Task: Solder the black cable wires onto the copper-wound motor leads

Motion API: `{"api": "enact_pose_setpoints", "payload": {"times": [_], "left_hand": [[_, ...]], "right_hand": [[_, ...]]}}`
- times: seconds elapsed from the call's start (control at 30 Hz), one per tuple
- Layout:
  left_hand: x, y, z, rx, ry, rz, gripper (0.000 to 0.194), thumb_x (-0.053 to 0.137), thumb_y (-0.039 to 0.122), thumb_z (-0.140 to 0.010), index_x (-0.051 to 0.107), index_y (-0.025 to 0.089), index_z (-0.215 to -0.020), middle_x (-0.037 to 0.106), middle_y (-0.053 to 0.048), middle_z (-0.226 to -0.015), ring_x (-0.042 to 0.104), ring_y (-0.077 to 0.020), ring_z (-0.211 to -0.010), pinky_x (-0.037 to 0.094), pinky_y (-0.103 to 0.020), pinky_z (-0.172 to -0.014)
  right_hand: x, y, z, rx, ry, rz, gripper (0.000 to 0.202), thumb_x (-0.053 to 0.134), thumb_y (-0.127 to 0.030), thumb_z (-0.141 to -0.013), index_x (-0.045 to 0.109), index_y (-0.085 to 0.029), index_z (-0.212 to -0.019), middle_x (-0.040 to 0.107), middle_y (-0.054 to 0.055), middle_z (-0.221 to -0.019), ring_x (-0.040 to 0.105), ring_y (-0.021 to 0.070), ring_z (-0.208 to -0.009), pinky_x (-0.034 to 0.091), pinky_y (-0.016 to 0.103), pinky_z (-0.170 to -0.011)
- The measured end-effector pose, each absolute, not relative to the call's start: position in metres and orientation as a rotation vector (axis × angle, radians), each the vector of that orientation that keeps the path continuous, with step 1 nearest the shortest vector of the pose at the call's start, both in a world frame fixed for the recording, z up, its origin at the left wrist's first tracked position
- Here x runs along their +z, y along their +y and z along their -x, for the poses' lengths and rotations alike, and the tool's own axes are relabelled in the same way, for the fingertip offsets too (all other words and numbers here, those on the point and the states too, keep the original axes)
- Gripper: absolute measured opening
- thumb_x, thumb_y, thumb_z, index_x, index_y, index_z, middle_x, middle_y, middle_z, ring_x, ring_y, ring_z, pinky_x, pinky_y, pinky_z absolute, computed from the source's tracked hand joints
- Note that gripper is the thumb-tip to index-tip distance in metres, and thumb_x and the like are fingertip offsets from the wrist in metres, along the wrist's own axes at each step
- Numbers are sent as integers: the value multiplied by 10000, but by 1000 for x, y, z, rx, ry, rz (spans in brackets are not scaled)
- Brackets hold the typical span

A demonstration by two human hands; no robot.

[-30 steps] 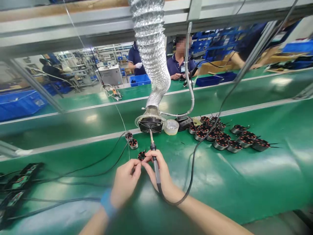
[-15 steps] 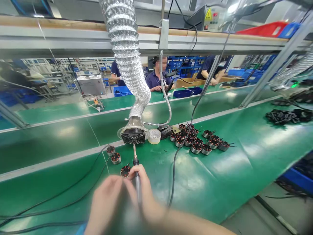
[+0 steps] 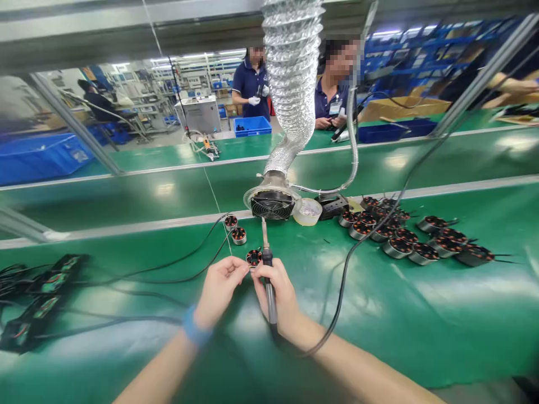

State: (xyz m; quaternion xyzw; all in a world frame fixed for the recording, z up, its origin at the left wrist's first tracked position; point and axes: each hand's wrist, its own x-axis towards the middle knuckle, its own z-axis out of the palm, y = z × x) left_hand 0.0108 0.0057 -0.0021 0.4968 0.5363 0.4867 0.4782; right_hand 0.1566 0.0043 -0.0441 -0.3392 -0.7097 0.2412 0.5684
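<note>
My right hand (image 3: 275, 292) is wrapped round a soldering iron (image 3: 270, 297), whose tip points away toward the fan grille (image 3: 273, 206) under a silver duct. Just left of the iron, a small round motor part (image 3: 254, 257) with copper coils touches or nearly touches the fingertips of both hands. My left hand (image 3: 221, 286), with a blue band at the wrist, has its thumb and forefinger pinched together at the part's near edge; what they hold is too small to make out. Two similar motors (image 3: 238, 235) stand on the green mat behind.
Many motors (image 3: 398, 247) stand in a group on the right. A round tub (image 3: 307, 211) sits beside the fan. The iron's black cable (image 3: 346, 269) loops on the right. Black devices (image 3: 46, 303) and cables lie at left. People work across the bench.
The camera view has swung left, so the scene appears shifted to the right. My left hand is clearer, its fingertips close to the motor part. The iron stays in my right hand.
</note>
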Motion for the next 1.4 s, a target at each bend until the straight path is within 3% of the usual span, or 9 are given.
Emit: {"api": "enact_pose_setpoints", "payload": {"times": [0.2, 0.4, 0.63, 0.8, 0.87, 0.97, 1.03, 1.17, 1.4], "left_hand": [[-7, 7, -12, 1110, 1231, -1259, 223, 709, 354, -781, 652, 141, -753, 686, -37, -734, 619, -152, -698, 490, -252, -678], [-12, 0, -15, 1023, 1212, -1470, 147, 615, 201, -811, 715, 166, -913, 747, -89, -1051, 677, -238, -993, 512, -317, -885], [-3, 3, -4, 865, 1310, -1664, 195, 612, 283, -862, 764, 166, -829, 712, -48, -764, 599, -183, -723, 461, -265, -673], [5, 10, 5, 849, 1230, -1583, 223, 645, 355, -855, 767, 169, -842, 701, -55, -774, 592, -176, -737, 468, -275, -700], [5, 11, 4, 820, 1183, -1422, 284, 642, 413, -851, 725, 141, -847, 627, -20, -668, 548, -130, -590, 439, -244, -588], [3, 10, -1, 829, 1181, -1239, 334, 655, 464, -825, 667, 130, -828, 474, 50, -550, 371, -62, -435, 281, -194, -438], [0, 10, -5, 903, 1224, -1200, 308, 674, 440, -804, 655, 133, -794, 477, 48, -564, 321, -51, -444, 225, -191, -425], [-7, 14, -8, 1091, 1355, -1191, 243, 701, 375, -757, 643, 143, -712, 559, 9, -631, 367, -67, -505, 257, -198, -452], [-17, 21, -9, 1212, 1406, -1136, 227, 717, 364, -733, 680, 140, -730, 589, 11, -635, 410, -75, -524, 324, -209, -497]], "right_hand": [[-31, 9, -161, 475, -1724, 772, 305, 630, -105, -883, 507, -275, -1105, 552, 67, -1084, 597, 223, -1028, 524, 401, -896], [-29, 7, -159, 558, -1793, 668, 260, 576, -90, -917, 531, -281, -1088, 566, 44, -1022, 619, 187, -972, 551, 343, -835], [-27, 12, -164, 630, -1699, 773, 187, 571, -97, -922, 562, -257, -1018, 561, 40, -1012, 624, 178, -963, 541, 334, -859], [-26, 17, -167, 628, -1674, 827, 154, 584, -114, -912, 565, -247, -986, 571, 34, -957, 633, 184, -915, 545, 340, -837], [-28, 19, -167, 615, -1675, 842, 146, 581, -119, -915, 561, -247, -981, 569, 30, -940, 635, 176, -886, 548, 323, -811], [-32, 20, -166, 597, -1696, 836, 151, 563, -115, -925, 555, -249, -994, 563, 32, -948, 635, 171, -884, 549, 307, -798], [-34, 21, -166, 592, -1727, 827, 163, 544, -113, -934, 558, -250, -1020, 564, 42, -973, 636, 175, -914, 551, 309, -810], [-30, 24, -170, 555, -1725, 853, 201, 520, -133, -955, 592, -258, -1096, 588, 54, -1000, 647, 175, -910, 560, 317, -824], [-16, 27, -192, 721, -1493, 903, 320, 494, -298, -1006, 581, -228, -1305, 728, 51, -924, 681, 138, -652, 596, 307, -682]]}}
